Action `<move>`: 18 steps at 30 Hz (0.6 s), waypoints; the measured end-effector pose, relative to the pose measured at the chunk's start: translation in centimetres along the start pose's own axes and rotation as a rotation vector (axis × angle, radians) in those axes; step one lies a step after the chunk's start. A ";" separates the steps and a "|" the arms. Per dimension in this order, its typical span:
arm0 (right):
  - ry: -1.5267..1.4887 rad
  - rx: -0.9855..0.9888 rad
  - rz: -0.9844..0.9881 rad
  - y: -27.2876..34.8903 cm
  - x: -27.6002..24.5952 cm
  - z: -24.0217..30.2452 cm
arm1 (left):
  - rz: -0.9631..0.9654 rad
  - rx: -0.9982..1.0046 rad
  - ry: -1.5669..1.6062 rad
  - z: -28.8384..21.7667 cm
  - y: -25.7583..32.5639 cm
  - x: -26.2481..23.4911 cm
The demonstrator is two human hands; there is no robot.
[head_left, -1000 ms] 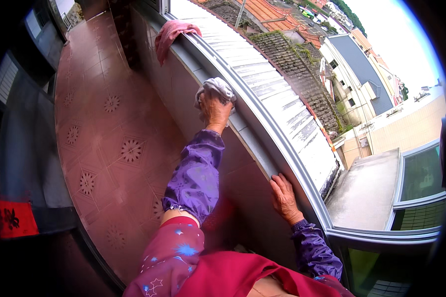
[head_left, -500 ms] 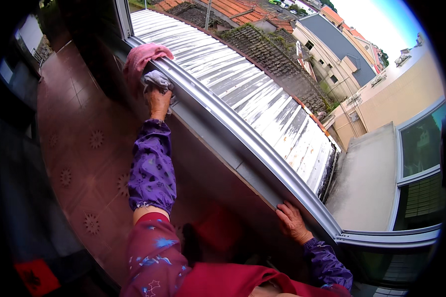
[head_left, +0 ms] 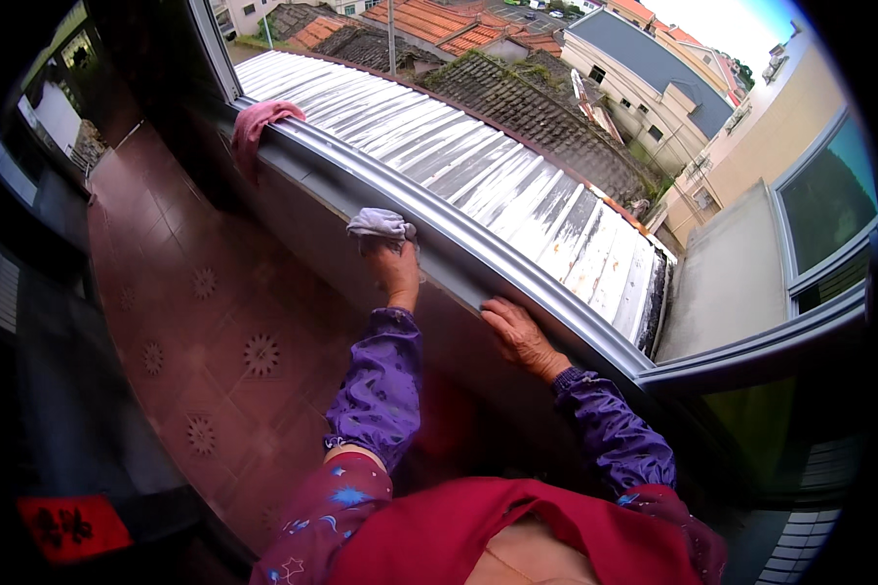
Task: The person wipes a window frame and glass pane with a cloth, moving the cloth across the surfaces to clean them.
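My left hand (head_left: 394, 270) is closed on a bunched pale grey cloth (head_left: 380, 224), pressed against the tiled window sill (head_left: 439, 258). Part of the cloth is hidden behind my fingers. Farther right, my right hand (head_left: 523, 338) rests on the sill's inner edge with its fingers stretched out and nothing in them. A pink cloth (head_left: 258, 132) hangs over the metal window track (head_left: 410, 214) at the far left end and drapes down over the sill. Purple sleeve covers (head_left: 376, 385) are on both my forearms.
Outside the window lies a white corrugated metal roof (head_left: 439, 166), with tiled roofs beyond. A window pane (head_left: 829, 214) stands at the right. Below the sill on my left is a reddish tiled floor (head_left: 224, 331); a red sheet (head_left: 73, 528) lies at the lower left.
My left hand has drawn the grey cloth back along the sill, toward me and rightward, away from the pink cloth. My right hand now sits farther up and left along the sill edge.
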State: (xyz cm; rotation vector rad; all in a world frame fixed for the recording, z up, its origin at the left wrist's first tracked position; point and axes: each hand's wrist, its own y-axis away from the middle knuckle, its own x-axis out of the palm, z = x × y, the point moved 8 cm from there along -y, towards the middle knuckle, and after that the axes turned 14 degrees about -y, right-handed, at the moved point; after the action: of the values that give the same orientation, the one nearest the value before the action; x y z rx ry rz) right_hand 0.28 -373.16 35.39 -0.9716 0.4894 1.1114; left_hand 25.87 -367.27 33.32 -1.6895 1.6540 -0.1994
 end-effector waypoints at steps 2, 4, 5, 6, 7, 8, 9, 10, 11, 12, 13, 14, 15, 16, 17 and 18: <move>-0.112 -0.027 -0.105 -0.1 -0.3 -0.8 | 0.068 0.007 0.054 -3.2 4.7 -0.2; -0.160 -0.009 -0.185 -0.3 -0.5 -1.1 | 0.089 0.042 0.039 -5.9 9.4 -0.6; -0.234 0.040 -0.240 -0.2 -0.6 -1.8 | 0.169 0.013 0.097 -6.9 11.7 -0.4; -0.306 0.083 -0.298 0.1 -0.8 -2.4 | 0.245 -0.014 0.158 -8.1 13.3 -0.4; -0.307 0.089 -0.313 1.0 -0.9 -2.4 | 0.428 -0.186 0.309 -8.3 15.6 0.4; -0.367 0.137 -0.343 1.7 -0.9 -2.3 | 0.301 -0.119 0.363 -9.5 16.4 -0.8; -0.427 0.186 -0.374 2.5 -1.0 -2.2 | 0.428 -0.215 0.383 -9.2 17.4 -0.1; -0.430 0.185 -0.377 3.5 -1.3 -1.7 | 0.556 -0.311 0.402 -8.9 18.6 0.4; -0.462 0.235 -0.358 4.7 -1.6 -1.3 | 0.556 -0.315 0.391 -9.0 19.6 -0.1; -0.489 0.280 -0.344 5.9 -2.0 -1.2 | 0.606 -0.465 0.587 -9.4 21.3 0.3; -0.510 0.296 -0.347 7.2 -2.2 -1.0 | 0.651 -0.617 0.782 -9.9 22.9 0.6; -0.583 0.351 -0.369 9.3 -2.9 -1.7 | 0.713 -0.721 0.862 -11.9 24.4 0.2; -0.628 0.379 -0.371 10.3 -3.4 -1.3 | 0.758 -0.774 0.898 -12.3 25.3 0.1; -0.672 0.406 -0.373 11.3 -3.7 -0.9 | 0.804 -0.827 0.933 -12.6 26.1 0.0; -0.664 0.412 -0.397 12.8 -4.6 -0.6 | 0.881 -0.909 0.942 -14.4 27.2 -0.5; -0.666 0.396 -0.413 13.6 -5.0 0.4 | 0.951 -0.919 0.977 -14.5 27.8 -0.5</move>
State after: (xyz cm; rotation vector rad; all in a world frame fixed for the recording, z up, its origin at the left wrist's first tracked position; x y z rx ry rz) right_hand -14.09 -373.93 33.88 -0.2952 -0.0448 0.8496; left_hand -4.86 -369.31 27.19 -1.1243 3.4838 0.3159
